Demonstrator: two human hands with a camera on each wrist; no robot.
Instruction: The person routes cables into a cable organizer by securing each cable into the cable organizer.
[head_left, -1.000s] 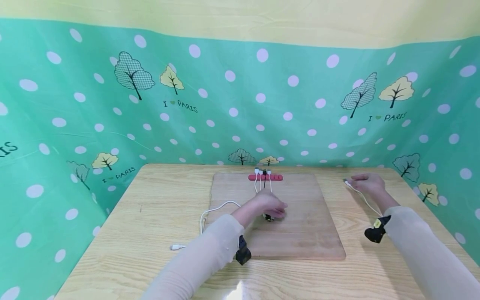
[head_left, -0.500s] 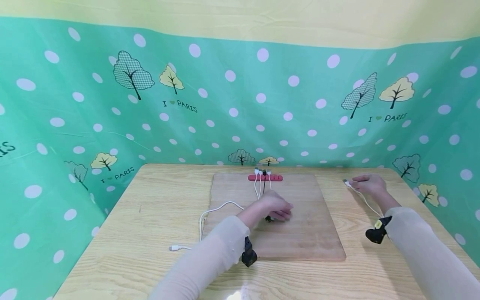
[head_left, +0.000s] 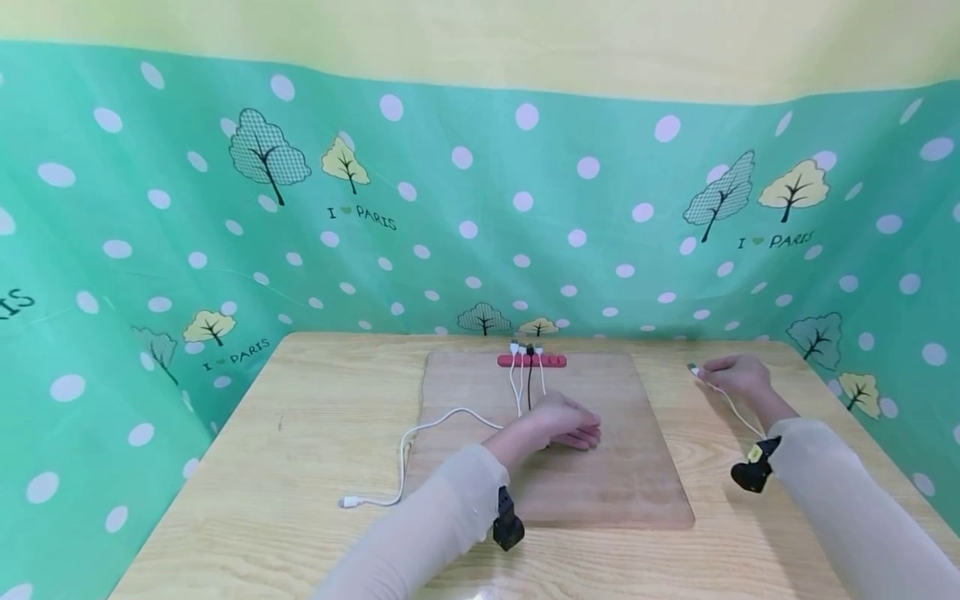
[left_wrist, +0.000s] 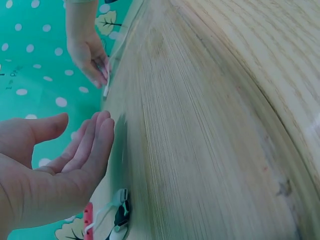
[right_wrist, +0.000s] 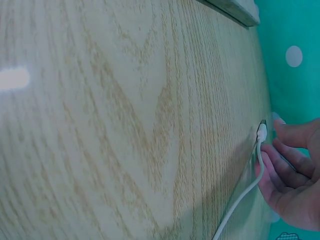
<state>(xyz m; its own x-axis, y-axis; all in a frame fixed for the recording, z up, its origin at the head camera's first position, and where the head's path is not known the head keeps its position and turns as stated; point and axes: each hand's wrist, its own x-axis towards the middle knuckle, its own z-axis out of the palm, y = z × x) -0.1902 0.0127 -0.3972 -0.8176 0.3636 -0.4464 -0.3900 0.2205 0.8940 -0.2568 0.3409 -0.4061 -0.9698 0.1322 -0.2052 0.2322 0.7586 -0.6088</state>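
Note:
My left hand is over the wooden board, fingers loosely extended and thumb apart. In the left wrist view nothing lies between that thumb and the fingers. Below the hand, white and black cable plugs lie on the board, mostly hidden in the head view. At the far right, my right hand holds a white USB cable near its plug, which sticks out past the fingertips. A red cable clip at the board's back edge carries several white cables and one black cable.
Another white cable curves off the board's left side, its plug lying on the light wooden table. A green dotted curtain hangs behind the table and at both sides.
My left hand has moved a little to the right over the board, uncovering more of the cables behind it. The right hand and its cable have stayed in place.

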